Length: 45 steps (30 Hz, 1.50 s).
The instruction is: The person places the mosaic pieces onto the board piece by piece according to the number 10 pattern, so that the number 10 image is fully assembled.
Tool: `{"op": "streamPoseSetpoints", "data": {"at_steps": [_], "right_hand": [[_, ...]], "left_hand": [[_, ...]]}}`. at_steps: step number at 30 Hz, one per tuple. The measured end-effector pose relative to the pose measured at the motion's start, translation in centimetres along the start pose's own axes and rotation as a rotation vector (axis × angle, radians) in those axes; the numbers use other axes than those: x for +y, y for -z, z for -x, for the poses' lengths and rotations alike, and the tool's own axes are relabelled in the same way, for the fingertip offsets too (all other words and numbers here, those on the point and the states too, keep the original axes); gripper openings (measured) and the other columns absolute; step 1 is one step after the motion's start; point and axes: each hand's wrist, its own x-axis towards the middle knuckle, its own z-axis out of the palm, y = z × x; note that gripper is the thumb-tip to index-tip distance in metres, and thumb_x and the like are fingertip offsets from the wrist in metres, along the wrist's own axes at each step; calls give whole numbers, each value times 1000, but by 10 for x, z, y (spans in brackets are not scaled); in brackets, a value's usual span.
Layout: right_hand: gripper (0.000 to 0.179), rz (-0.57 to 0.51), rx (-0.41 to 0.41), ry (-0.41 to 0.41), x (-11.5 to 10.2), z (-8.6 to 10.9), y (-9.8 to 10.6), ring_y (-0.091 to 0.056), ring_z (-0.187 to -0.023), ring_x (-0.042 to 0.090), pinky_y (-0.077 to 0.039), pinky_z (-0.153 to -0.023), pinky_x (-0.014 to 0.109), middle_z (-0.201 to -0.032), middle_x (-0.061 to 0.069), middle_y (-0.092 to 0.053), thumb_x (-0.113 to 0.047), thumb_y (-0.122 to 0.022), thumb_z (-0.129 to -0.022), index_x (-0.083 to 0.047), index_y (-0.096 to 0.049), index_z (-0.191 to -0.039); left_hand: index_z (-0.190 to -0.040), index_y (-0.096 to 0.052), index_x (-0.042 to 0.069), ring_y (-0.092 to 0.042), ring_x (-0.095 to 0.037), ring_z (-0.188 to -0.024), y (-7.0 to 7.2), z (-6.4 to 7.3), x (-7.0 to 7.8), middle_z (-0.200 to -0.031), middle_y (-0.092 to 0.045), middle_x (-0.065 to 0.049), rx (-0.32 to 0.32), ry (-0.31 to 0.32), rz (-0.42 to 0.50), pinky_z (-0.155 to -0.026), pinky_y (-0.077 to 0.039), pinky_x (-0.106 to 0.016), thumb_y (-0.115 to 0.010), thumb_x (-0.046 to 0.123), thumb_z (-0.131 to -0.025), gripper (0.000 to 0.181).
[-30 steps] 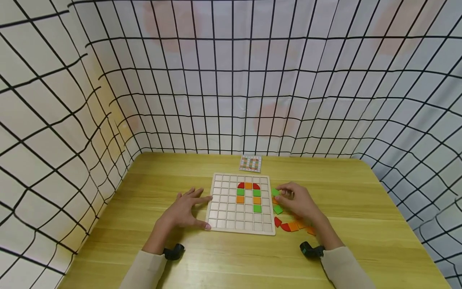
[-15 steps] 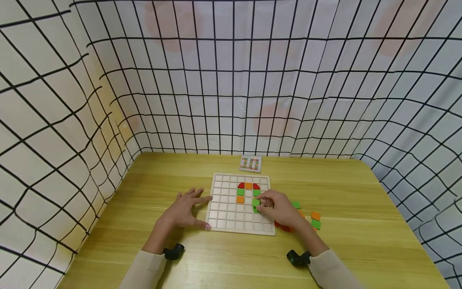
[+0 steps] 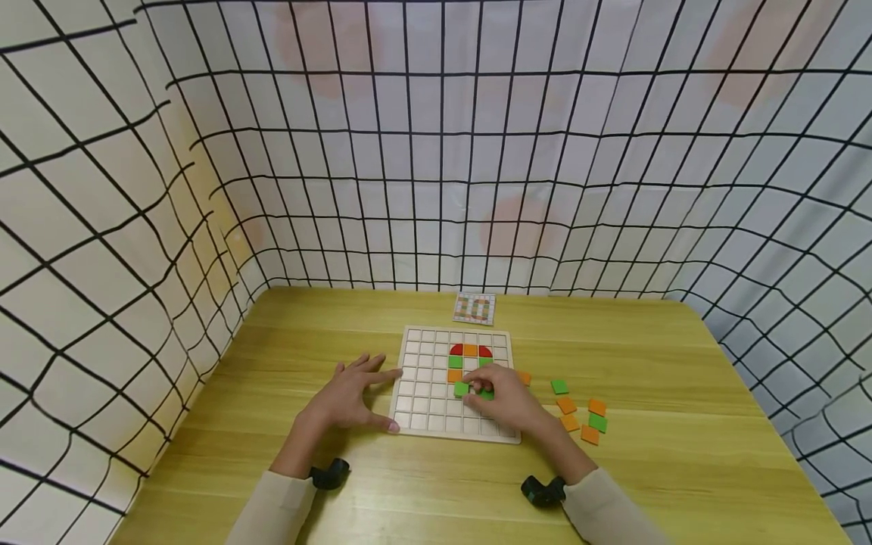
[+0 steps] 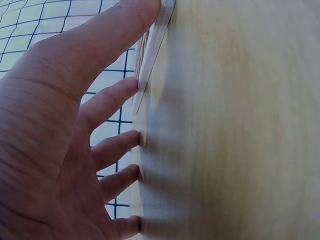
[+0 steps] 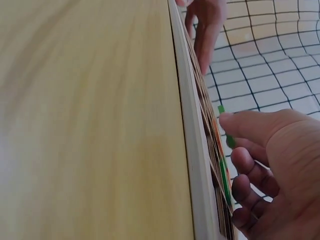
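A wooden grid board [image 3: 422,409] lies on the table, with red, orange and green tiles set in an arch on its right half. Thumb and index fingertip of my left hand [image 3: 350,397] touch the board's left edge, fingers spread; the left wrist view shows the other fingertips of this hand [image 4: 55,115] down on the tabletop. Over the board, my right hand [image 3: 504,397] pinches a green square tile [image 3: 461,390], just below an orange tile [image 3: 454,375] of the arch. In the right wrist view the green tile [image 5: 230,141] sits between thumb and index finger, and part of the arch is hidden.
Several loose orange and green tiles [image 3: 559,387] lie right of the board. A small printed pattern card [image 3: 474,309] rests behind it. Black-lined grid curtains [image 3: 436,151] stand around the table's back and sides.
My right hand has moved left from the loose tiles to over the board, bringing a green tile with it. My left hand has stayed at the board's edge.
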Motion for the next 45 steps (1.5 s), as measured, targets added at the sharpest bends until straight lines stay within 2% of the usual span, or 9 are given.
{"op": "streamPoseSetpoints", "data": {"at_steps": [11, 20, 29, 37, 45], "right_hand": [[20, 50, 5, -48, -10, -3, -6, -52, -82, 15, -43, -73, 25, -84, -8, -58, -20, -78, -92, -15, -76, -111], [20, 101, 15, -53, -10, -5, -9, -50, -81, 13, -40, -73, 27, -83, -11, -57, -22, -78, -91, -19, -78, -111], [20, 114, 22, -34, -11, -6, -9, -50, -81, 14, -38, -73, 26, -82, -9, -57, -23, -78, -91, -18, -78, -111], [20, 85, 12, -12, -12, -5, -9, -50, -81, 15, -39, -74, 27, -80, -11, -56, -23, -77, -92, -17, -77, -112], [23, -5, -3, -29, -6, -2, -2, -52, -78, 16, -44, -71, 24, -84, -7, -59, -21, -77, -93, -13, -76, -114]], "left_hand": [[-150, -54, 37, -19, -44, -158, 1, -2, 1, -169, -31, -11, 3, -3, -12, -121, -8, -76, -86, 72, -63, 100], [-150, -53, 38, -18, -43, -158, 2, -4, 1, -169, -31, -10, -3, -4, -18, -121, -7, -76, -85, 73, -63, 99], [-150, -54, 37, -19, -45, -158, 2, -5, 1, -169, -31, -12, -4, -16, -20, -120, -7, -77, -85, 73, -64, 99], [-151, -53, 37, -19, -46, -157, -1, -3, -3, -169, -31, -12, 1, -21, -31, -121, -9, -76, -85, 74, -63, 100], [-151, -54, 36, -20, -46, -157, 0, -1, -1, -168, -32, -13, 5, -14, -22, -121, -10, -76, -87, 72, -63, 101]]}}
